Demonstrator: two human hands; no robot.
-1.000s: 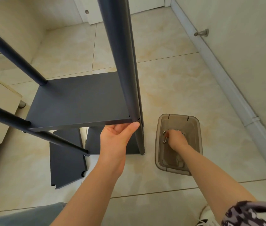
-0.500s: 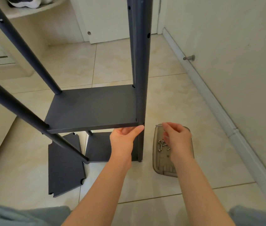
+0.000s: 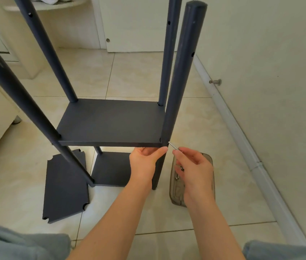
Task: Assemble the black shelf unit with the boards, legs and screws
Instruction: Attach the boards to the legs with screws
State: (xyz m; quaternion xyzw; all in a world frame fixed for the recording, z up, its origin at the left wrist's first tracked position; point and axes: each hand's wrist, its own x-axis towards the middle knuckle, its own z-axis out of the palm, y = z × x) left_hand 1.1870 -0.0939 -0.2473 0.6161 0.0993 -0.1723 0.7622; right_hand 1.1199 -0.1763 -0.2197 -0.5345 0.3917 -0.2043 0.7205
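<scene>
A pale tiled floor [image 3: 139, 76] runs up to a cream wall [image 3: 270, 72] on the right. The black shelf unit [image 3: 41, 44] stands on the floor, half built, with four round legs rising past the top of the view. The near right leg [image 3: 180, 76] stands nearly upright, with small holes along its side. A raised board [image 3: 111, 122] lies level between the four legs, and a bottom board [image 3: 111, 169] sits lower down, close to the floor. A loose board [image 3: 66, 188] with notched corners lies flat on the tiles to the left, partly under the near left leg.

A grey see-through tub [image 3: 174, 196] rests on the floor just right of the near right leg, with a few spare screws [image 3: 181, 168] inside.

Both forearms reach forward from the bottom of the view. The left hand [image 3: 144, 162] grips the raised board at its near right corner from below. Its thumb lies along the front edge with the tip against the leg, and its fingers are tucked under the board. The right hand [image 3: 195, 169] hangs above the tub with the palm turned left. Its thumb and forefinger pinch a screw [image 3: 172, 145], and the other fingers are loosely curled. The screw's tip points up and left and touches the near right leg, level with the raised board.
</scene>
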